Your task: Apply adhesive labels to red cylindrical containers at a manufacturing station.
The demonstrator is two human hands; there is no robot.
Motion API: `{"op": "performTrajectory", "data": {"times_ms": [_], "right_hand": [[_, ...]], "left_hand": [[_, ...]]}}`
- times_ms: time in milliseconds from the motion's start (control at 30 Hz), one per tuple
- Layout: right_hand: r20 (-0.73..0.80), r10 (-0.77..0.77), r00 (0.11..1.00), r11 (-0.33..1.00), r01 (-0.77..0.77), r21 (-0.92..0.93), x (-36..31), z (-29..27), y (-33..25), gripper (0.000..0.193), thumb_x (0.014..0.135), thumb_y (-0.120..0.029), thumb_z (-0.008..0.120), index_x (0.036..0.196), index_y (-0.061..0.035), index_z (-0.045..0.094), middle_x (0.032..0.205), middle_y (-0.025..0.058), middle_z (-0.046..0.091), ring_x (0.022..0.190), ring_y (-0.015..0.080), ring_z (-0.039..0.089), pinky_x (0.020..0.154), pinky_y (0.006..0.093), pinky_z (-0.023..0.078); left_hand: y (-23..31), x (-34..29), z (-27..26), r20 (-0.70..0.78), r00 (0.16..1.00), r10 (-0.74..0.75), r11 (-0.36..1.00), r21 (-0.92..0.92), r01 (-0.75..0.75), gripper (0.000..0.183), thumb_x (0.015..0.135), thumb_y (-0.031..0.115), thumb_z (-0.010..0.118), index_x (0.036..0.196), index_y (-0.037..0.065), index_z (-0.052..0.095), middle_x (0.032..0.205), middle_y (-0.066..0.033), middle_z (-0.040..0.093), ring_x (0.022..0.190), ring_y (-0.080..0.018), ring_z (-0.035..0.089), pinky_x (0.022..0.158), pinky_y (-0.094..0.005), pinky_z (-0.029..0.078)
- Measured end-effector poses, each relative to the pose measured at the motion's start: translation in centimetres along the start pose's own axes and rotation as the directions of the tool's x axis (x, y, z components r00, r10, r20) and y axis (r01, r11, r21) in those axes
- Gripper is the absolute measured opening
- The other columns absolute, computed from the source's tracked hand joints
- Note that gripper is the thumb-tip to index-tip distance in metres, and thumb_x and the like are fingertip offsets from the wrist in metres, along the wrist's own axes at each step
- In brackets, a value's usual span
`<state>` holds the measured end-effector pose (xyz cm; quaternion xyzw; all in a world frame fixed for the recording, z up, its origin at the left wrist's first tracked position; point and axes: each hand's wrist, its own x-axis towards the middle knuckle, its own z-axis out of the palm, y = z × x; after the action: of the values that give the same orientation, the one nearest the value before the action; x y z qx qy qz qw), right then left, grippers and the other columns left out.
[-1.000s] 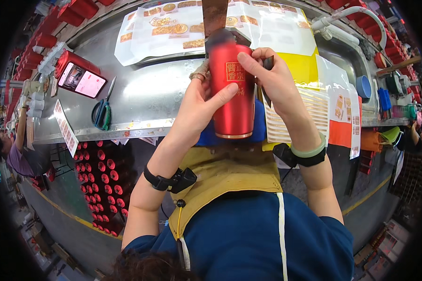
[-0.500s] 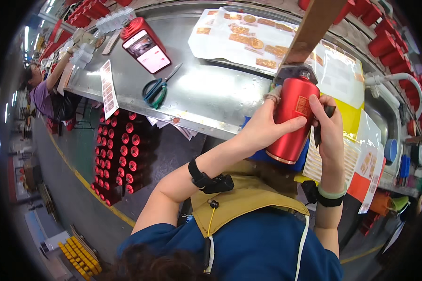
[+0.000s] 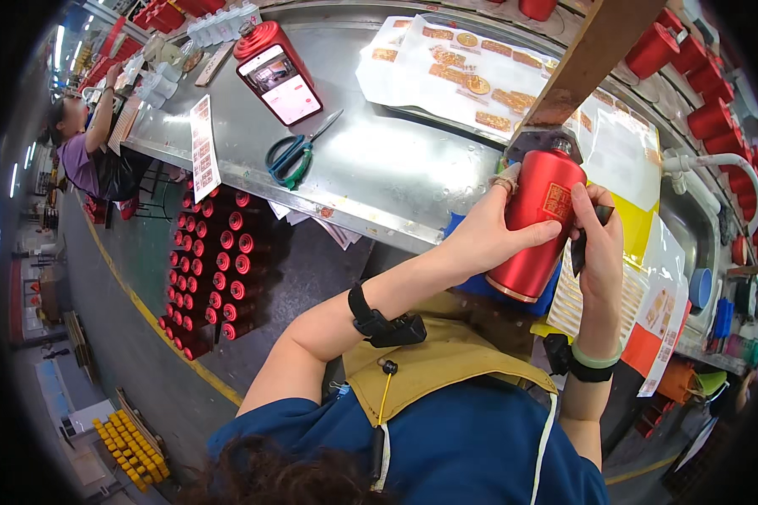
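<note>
A red metal bottle leans with its neck away from me, against the foot of a brown upright post. My left hand is closed around its left side, thumb across the front. A small gold label lies on the bottle's upper body. Beside it, my right hand has its thumb against the bottle at the label's right edge. The fingers of that hand are closed on a small flat black tool, partly hidden by the hand. Under the bottle, a blue thing shows in part.
Sheets of gold labels cover the bench's far side. To the left lie scissors, a label strip and a phone propped on a red container. Red bottles stand below the bench. Another person works at far left.
The view has shifted a little, so bench and bottle appear slightly further right. Both hands keep their hold, and the right thumb stays by the label.
</note>
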<state>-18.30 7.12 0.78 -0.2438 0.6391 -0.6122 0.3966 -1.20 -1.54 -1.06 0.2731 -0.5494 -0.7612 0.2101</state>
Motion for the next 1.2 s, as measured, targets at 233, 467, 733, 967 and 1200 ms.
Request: {"op": "performTrajectory", "data": {"times_ms": [233,467,733,967,1200], "right_hand": [[0.029,0.023,0.999,1.000,-0.023,-0.015,-0.1,-0.3,-0.1,0.024,0.101,-0.031,0.074,0.103,-0.0097,0.063,0.082,-0.0065,0.057,0.068,0.0016,0.044,0.062,0.0190,0.037],[0.020,0.041,0.999,0.999,-0.041,0.016,-0.4,-0.1,-0.4,0.025,0.102,-0.032,0.073,0.104,-0.0085,0.064,0.079,-0.0061,0.055,0.068,0.0023,0.045,0.062,0.0200,0.038],[0.038,0.048,0.998,0.993,-0.052,0.106,-0.6,-1.0,0.4,0.023,0.103,-0.029,0.072,0.104,-0.0077,0.064,0.077,-0.0051,0.055,0.066,0.0048,0.048,0.062,0.0208,0.040],[0.004,0.087,0.996,0.986,-0.087,0.140,-1.3,-1.7,0.6,0.018,0.101,-0.024,0.073,0.106,-0.0078,0.066,0.078,-0.0057,0.054,0.066,0.0040,0.048,0.060,0.0206,0.039],[0.004,0.080,0.997,0.987,-0.080,0.137,-1.5,-0.8,0.3,0.024,0.099,-0.028,0.077,0.103,-0.0074,0.066,0.079,-0.0057,0.057,0.063,0.0029,0.048,0.057,0.0189,0.039]], "left_hand": [[0.4,0.0,-0.2,0.054,0.999,-0.004,0.997,-0.077,0.008,0.094,0.091,0.026,0.082,0.159,-0.005,0.026,0.148,-0.0185,0.051,0.135,-0.0230,0.054,0.115,-0.0383,0.045],[0.6,0.1,-0.5,0.064,0.998,0.027,0.991,-0.134,-0.018,0.087,0.093,0.028,0.082,0.155,-0.006,0.032,0.145,-0.0163,0.054,0.132,-0.0203,0.056,0.113,-0.0375,0.046],[-0.6,0.2,-1.1,0.019,0.999,0.030,0.983,-0.182,-0.026,0.100,0.093,0.029,0.082,0.159,-0.011,0.019,0.163,-0.0264,0.034,0.154,-0.0306,0.033,0.125,-0.0415,0.031],[0.9,0.0,-1.5,-0.107,0.993,-0.042,0.973,-0.229,0.016,0.075,0.102,0.023,0.071,0.160,-0.001,0.031,0.160,-0.0173,0.041,0.147,-0.0241,0.042,0.122,-0.0397,0.035],[1.7,-0.1,-2.2,-0.141,0.989,-0.033,0.973,-0.232,0.000,0.064,0.107,0.024,0.063,0.158,-0.002,0.033,0.157,-0.0178,0.044,0.145,-0.0259,0.046,0.124,-0.0435,0.035]]}}
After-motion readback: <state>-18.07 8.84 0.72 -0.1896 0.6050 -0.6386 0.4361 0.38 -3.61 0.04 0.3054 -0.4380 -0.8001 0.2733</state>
